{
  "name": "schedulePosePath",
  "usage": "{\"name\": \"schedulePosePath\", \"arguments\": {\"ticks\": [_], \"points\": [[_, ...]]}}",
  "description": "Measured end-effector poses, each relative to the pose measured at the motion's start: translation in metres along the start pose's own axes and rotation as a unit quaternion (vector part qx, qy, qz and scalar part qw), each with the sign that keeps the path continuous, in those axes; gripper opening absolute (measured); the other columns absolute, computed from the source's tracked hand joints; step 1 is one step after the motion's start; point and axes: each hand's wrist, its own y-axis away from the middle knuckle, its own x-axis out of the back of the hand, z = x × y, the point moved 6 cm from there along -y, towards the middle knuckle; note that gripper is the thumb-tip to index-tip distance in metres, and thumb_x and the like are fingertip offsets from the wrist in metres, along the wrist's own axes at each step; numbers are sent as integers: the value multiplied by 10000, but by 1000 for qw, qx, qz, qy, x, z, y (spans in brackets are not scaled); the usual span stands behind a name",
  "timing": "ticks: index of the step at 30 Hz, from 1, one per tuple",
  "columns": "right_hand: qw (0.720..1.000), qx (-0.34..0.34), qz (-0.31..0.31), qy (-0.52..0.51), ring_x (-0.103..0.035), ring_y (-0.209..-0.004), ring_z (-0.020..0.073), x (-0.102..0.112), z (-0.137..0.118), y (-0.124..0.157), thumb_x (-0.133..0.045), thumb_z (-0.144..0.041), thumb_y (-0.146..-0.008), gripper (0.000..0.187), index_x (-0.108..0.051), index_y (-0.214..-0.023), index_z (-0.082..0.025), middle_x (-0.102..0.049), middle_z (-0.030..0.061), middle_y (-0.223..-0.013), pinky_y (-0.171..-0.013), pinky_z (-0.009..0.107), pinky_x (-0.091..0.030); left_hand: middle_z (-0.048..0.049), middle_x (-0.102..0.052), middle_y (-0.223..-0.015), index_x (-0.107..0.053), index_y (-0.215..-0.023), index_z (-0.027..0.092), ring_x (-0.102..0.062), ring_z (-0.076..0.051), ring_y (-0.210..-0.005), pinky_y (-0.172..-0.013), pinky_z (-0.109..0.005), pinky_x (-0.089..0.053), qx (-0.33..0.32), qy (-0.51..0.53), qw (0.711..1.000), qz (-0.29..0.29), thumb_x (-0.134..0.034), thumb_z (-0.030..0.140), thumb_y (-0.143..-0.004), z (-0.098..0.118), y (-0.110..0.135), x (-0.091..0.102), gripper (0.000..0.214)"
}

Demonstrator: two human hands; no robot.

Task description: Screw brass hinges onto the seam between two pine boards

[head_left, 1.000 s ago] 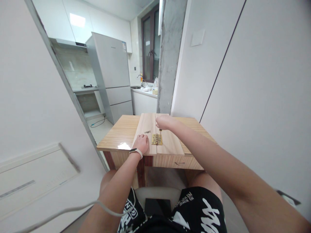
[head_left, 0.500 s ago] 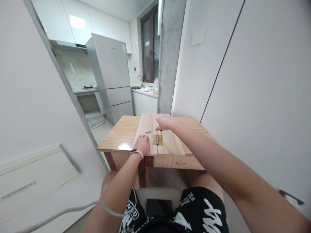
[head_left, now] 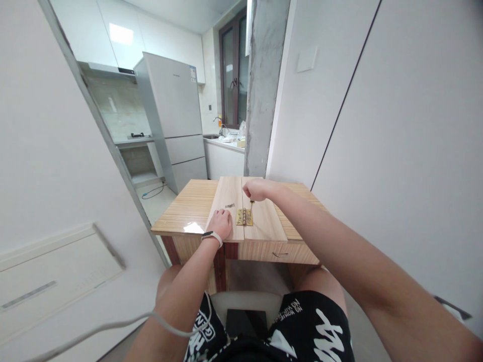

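My right hand (head_left: 258,189) is closed round the handle of a screwdriver (head_left: 251,204), most of which the fist hides. The thin shaft points down to the right leaf of a brass hinge (head_left: 244,217). This hinge lies unfolded across the seam between two pale wooden boards (head_left: 264,221). On the left board my left hand (head_left: 222,223) rests with its fingers laid out, just left of the hinge. Beyond its fingertips sits a small dark strip (head_left: 230,205), too small to make out.
The boards lie on a striped wooden table (head_left: 184,206) with a drawer (head_left: 279,252) in front. A grey cable (head_left: 124,321) crosses my left forearm. A fridge (head_left: 175,100) stands behind at left, and a white wall (head_left: 377,151) is close on the right.
My right hand and wrist have turned slightly, and the screwdriver's shaft has tilted a little to the right. My left hand stays in place.
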Motion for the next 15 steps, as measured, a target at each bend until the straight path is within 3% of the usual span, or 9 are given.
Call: {"name": "schedulePosePath", "arguments": {"ticks": [4,6,9,12,15], "points": [[1000,19,-8,12,-698,-970,231,-3,0,-1,-755,-121,-769,316,-771,-1081,-171,-768,100,-1083,-723,256,-460,-121,-623,-1131,-632,-1115,196,-503,-264,-1094,-986,-388,-390,1,2,1000,-1,-435,178,-982,0,0,0,238],[1000,-3,2,7,-698,-1005,250,-5,4,-5,-771,-283,-823,311,-763,-1107,-155,-762,127,-1099,-746,266,-475,-121,-624,-1127,-633,-1119,194,-503,-266,-1091,-985,-389,-392,-2,1,1000,2,-437,182,-983,0,0,0,238],[998,-52,13,14,-685,-1096,290,-8,11,-10,-658,-500,-919,468,-744,-1177,-119,-742,195,-1148,-813,296,-494,-119,-623,-1115,-634,-1116,191,-502,-265,-1081,-978,-384,-399,-6,-2,1000,8,-443,181,-980,0,0,1,235],[996,-68,46,20,-659,-1173,307,-8,15,-11,-497,-503,-1009,503,-726,-1232,-114,-714,224,-1217,-874,326,-499,-115,-622,-1104,-637,-1104,194,-505,-263,-1074,-970,-379,-405,-6,-6,1000,11,-437,183,-984,0,0,1,234],[996,-72,57,21,-667,-1158,317,-7,16,-8,-552,-455,-990,450,-739,-1210,-110,-708,230,-1229,-881,344,-508,-115,-623,-1101,-639,-1101,193,-508,-262,-1068,-968,-380,-407,-6,-9,1000,10,-431,184,-987,0,0,1,237]]}}
